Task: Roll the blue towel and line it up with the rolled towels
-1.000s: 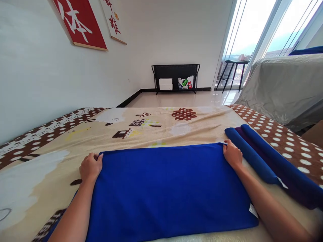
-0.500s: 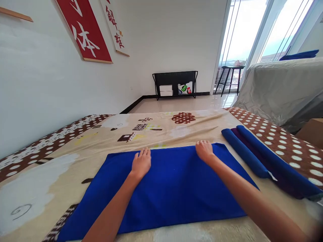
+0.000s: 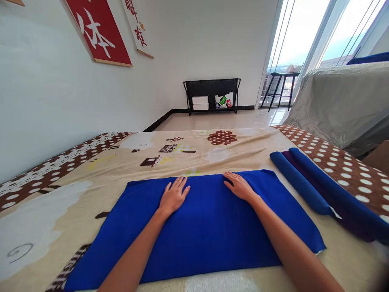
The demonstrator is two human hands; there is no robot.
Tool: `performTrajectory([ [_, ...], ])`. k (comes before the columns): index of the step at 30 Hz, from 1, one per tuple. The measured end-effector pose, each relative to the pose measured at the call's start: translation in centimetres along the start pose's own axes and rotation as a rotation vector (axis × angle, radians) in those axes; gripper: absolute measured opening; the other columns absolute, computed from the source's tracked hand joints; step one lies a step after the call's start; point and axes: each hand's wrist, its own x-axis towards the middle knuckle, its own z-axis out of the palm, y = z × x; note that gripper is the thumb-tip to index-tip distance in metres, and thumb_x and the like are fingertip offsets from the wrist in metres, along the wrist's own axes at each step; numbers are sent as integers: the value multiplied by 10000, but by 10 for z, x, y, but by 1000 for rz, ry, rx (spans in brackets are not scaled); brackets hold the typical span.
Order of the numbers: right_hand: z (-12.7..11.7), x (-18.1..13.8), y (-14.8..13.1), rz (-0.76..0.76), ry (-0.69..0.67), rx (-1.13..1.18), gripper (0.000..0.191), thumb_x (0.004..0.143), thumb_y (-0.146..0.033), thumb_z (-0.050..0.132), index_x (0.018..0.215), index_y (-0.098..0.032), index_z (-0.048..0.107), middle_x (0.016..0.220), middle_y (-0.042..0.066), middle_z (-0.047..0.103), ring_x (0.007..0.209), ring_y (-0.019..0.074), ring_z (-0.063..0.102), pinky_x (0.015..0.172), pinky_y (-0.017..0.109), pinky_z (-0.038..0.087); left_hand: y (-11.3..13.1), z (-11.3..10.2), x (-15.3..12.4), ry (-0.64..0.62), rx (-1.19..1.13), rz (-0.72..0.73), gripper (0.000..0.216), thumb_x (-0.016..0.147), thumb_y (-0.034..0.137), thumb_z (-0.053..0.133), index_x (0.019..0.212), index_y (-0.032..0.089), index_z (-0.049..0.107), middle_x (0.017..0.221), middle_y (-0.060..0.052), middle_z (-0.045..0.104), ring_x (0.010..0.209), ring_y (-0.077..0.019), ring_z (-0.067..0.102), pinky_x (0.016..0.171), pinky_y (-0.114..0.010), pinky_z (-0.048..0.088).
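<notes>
A bright blue cloth (image 3: 209,239) lies spread flat on a patterned beige blanket (image 3: 237,152). My left hand (image 3: 174,196) rests palm down on the cloth near its far edge, fingers stretched out. My right hand (image 3: 240,186) lies flat on the same far edge a little to the right, fingers spread. Neither hand holds anything. To the right of the cloth lie three rolled cloths side by side: a blue roll (image 3: 299,182), a dark purple roll (image 3: 349,219) and another blue roll (image 3: 331,186).
A white wall with red banners (image 3: 100,34) runs along the left. A black rack (image 3: 212,95) with boxes stands at the far wall. A grey covered piece of furniture (image 3: 340,101) sits at the right, a black stool (image 3: 281,87) by the windows.
My hands let go of the cloth's far corners and moved inward. They now lie flat near the middle of its far edge.
</notes>
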Motion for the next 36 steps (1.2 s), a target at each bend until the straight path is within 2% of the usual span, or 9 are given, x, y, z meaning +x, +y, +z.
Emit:
performTrajectory([
  [4, -31, -37, 83, 151, 43, -61, 512, 1019, -417, 358, 1427, -145, 509, 1497, 104, 489, 1438, 202, 389, 1214, 383, 271, -99, -18, -23, 17, 25, -226, 608, 1000, 500, 266, 1542, 234, 335, 1624, -58, 300, 1514, -246, 238, 1205, -540, 185],
  [6, -40, -54, 115, 238, 65, -98, 524, 1017, -420, 346, 1426, -132, 504, 1502, 123, 478, 1445, 220, 378, 1217, 412, 265, -142, -25, -35, 26, 37, -339, 660, 986, 534, 242, 1555, 208, 305, 1630, -85, 281, 1512, -291, 235, 1189, -585, 190],
  [8, -42, -64, 135, 307, 76, -133, 545, 1015, -442, 334, 1435, -134, 493, 1514, 125, 461, 1457, 225, 358, 1222, 421, 254, -172, -28, -43, 27, 45, -414, 705, 971, 576, 221, 1563, 198, 287, 1635, -94, 267, 1508, -312, 240, 1185, -592, 195],
  [10, -40, -68, 145, 355, 77, -167, 577, 1014, -482, 309, 1449, -143, 477, 1531, 114, 440, 1470, 217, 332, 1229, 414, 240, -190, -28, -47, 20, 48, -447, 741, 958, 620, 206, 1571, 210, 264, 1644, -78, 244, 1509, -309, 235, 1194, -573, 193],
  [14, -31, -66, 146, 424, 73, -228, 635, 1009, -542, 247, 1481, -163, 435, 1565, 86, 390, 1492, 213, 281, 1241, 434, 200, -199, -22, -46, 18, 58, -464, 764, 943, 668, 173, 1581, 251, 228, 1657, -26, 206, 1521, -282, 201, 1211, -540, 179],
  [18, -28, -66, 144, 474, 70, -268, 655, 1002, -570, 215, 1499, -191, 410, 1584, 68, 357, 1503, 216, 252, 1241, 466, 171, -199, -19, -46, 37, 74, -486, 793, 935, 684, 169, 1580, 228, 236, 1657, -38, 205, 1520, -298, 197, 1206, -557, 178],
  [22, -28, -67, 145, 485, 64, -287, 667, 1000, -585, 197, 1508, -201, 397, 1591, 52, 343, 1503, 202, 253, 1238, 455, 179, -200, -19, -48, 53, 84, -507, 825, 929, 695, 169, 1582, 193, 224, 1655, -68, 205, 1516, -318, 200, 1195, -584, 179],
  [36, -28, -68, 145, 490, 49, -301, 670, 998, -586, 189, 1519, -211, 381, 1590, 42, 348, 1503, 198, 252, 1238, 451, 185, -202, -19, -48, 44, 79, -508, 814, 936, 682, 164, 1579, 188, 235, 1653, -72, 209, 1517, -308, 200, 1191, -588, 179],
])
